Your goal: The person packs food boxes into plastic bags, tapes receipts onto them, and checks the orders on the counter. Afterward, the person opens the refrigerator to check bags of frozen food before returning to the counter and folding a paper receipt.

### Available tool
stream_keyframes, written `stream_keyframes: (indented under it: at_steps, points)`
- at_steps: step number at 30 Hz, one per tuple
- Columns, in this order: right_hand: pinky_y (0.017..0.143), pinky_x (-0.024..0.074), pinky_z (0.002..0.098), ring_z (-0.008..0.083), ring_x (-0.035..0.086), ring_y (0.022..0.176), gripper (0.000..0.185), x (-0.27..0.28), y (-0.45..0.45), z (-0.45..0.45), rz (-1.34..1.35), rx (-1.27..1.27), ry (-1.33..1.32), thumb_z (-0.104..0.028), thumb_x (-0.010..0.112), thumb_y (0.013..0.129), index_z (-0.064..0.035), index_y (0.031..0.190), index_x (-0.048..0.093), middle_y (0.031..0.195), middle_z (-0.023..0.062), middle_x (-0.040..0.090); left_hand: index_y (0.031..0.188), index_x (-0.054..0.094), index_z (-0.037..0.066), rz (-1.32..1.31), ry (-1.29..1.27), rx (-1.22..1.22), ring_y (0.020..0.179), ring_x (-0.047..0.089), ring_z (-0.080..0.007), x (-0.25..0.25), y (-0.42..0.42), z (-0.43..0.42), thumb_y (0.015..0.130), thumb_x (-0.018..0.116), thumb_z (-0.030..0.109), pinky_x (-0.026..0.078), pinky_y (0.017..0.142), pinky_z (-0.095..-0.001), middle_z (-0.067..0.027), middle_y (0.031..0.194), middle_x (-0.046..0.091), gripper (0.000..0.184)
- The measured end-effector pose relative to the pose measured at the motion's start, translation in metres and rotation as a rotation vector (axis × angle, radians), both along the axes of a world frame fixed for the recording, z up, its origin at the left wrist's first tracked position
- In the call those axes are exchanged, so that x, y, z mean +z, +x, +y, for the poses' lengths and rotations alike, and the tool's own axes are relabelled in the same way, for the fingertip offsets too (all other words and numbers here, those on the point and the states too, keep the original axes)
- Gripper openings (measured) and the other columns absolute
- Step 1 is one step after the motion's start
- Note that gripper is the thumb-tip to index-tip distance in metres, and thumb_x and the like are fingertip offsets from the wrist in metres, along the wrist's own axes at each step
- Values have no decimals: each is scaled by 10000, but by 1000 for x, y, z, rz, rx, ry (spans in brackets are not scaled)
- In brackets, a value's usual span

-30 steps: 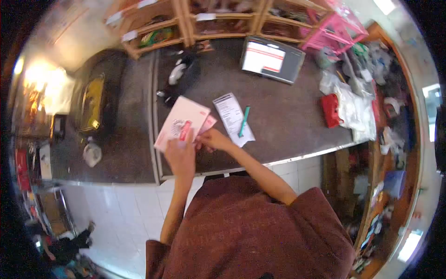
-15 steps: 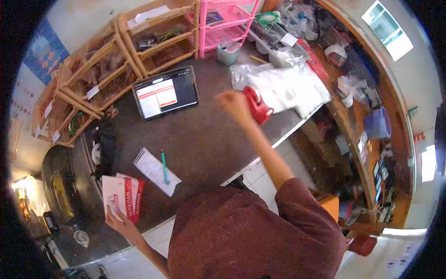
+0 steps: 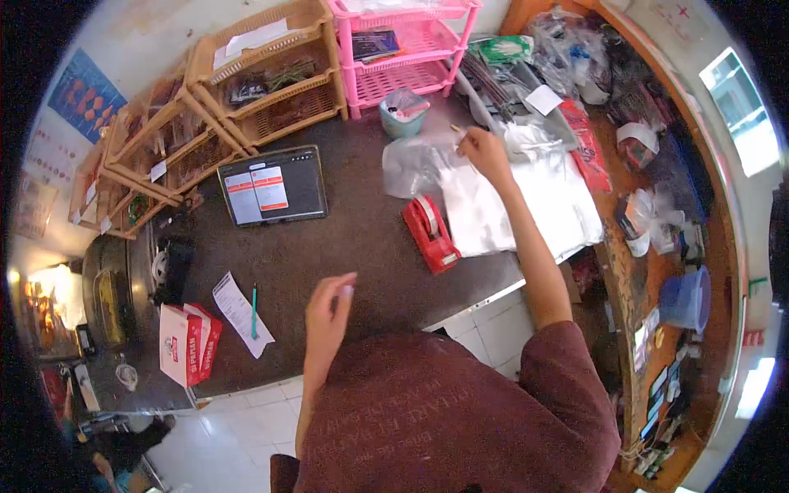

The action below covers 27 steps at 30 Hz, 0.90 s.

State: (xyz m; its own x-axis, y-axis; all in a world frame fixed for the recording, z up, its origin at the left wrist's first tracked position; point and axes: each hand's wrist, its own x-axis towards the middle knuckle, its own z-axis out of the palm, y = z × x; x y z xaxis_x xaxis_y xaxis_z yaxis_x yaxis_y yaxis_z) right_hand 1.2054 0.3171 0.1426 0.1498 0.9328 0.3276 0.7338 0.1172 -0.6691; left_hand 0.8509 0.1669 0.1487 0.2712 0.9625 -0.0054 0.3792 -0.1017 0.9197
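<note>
The right hand (image 3: 486, 156) is bent over the desk (image 3: 353, 226), a clear plastic bag (image 3: 411, 168) beside it at 9 o'clock; whether its bunched grip holds anything, I cannot tell. White plastic bags (image 3: 534, 214) lie at 5 o'clock, a red tape dispenser (image 3: 429, 238) at 7. The left hand (image 3: 327, 316) shows an empty, narrow grip, red-and-white boxes (image 3: 181, 345) toward 9.

Since 1 s ago, the flat red-and-white cardboard boxes (image 3: 189, 347) went from both hands to resting on the dark tabletop (image 3: 353, 205). L hand (image 3: 329, 308) has let go (it was on them 0.5 s ago) & hangs loosely curled nr the torso. R hand (image 3: 485, 156), prev. beside the red tape dispenser (image 3: 436, 246), has moved fwd to the crumpled clear plastic bag (image 3: 415, 168) (grip unclear).
</note>
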Motion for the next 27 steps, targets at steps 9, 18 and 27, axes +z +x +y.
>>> stream_keyframes:
  at_steps: [9,18,27]
  points:
    - [513,430,339,233,602,567,230,181,-119,-61,11,203,102,-169,487,820,29,723,550,615,183,561,1170,453,-16,-675,-481,-264,1038,512,-205,-49,57,51,877,483,241,398,904,-307,-119,1128,526,391]
    - [415,387,230,89,516,508,318,240,-155,-83,436,189,-75,-251,478,860,39,772,575,607,30,557,1196,417,22,-1505,-331,-162,1127,435,-254,-23,-19,94,873,469,209,351,956,-370,-135,1174,487,377]
    - [575,457,311,221,575,653,248,39,-116,-43,-344,-41,252,-200,573,793,-19,960,545,761,123,599,921,565,-1,-1213,-573,197,822,583,-191,-110,-104,52,814,562,140,479,769,-326,-86,892,600,177]
